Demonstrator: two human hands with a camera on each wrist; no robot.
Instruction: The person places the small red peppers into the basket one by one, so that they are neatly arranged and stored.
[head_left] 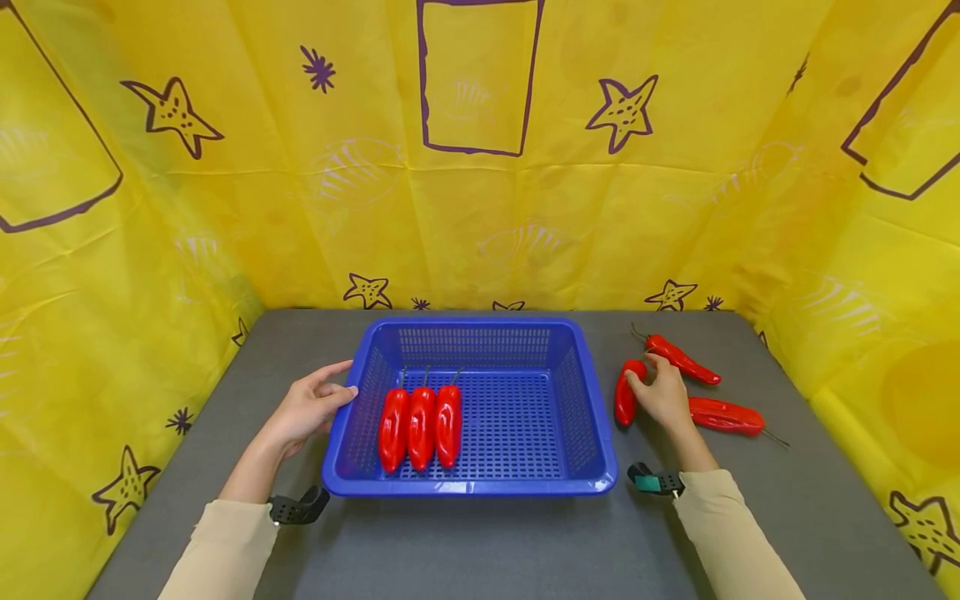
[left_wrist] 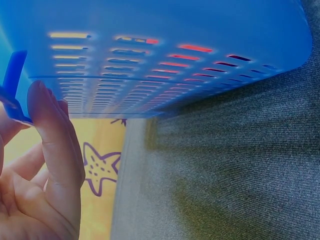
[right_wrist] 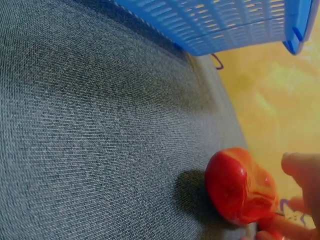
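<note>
My left hand (head_left: 309,408) pinches the left rim of a blue plastic basket (head_left: 468,487), thumb on the rim and fingers beneath it; the left wrist view shows those fingers against the slotted basket wall (left_wrist: 150,60). Inside, on the left half, three red chili peppers (head_left: 421,429) lie side by side, stems pointing away. To the right of the basket, my right hand (head_left: 663,396) is over another red chili pepper (head_left: 628,396) lying on the table. In the right wrist view, the thumb stands apart from this pepper (right_wrist: 237,185), with other fingers close by its far end.
Two more red peppers lie beyond and beside the right hand: one at the back (head_left: 684,360), one to its right (head_left: 727,417). Everything stands on a grey cloth-covered table (head_left: 450,550). A yellow patterned curtain (head_left: 480,217) encloses the back and sides.
</note>
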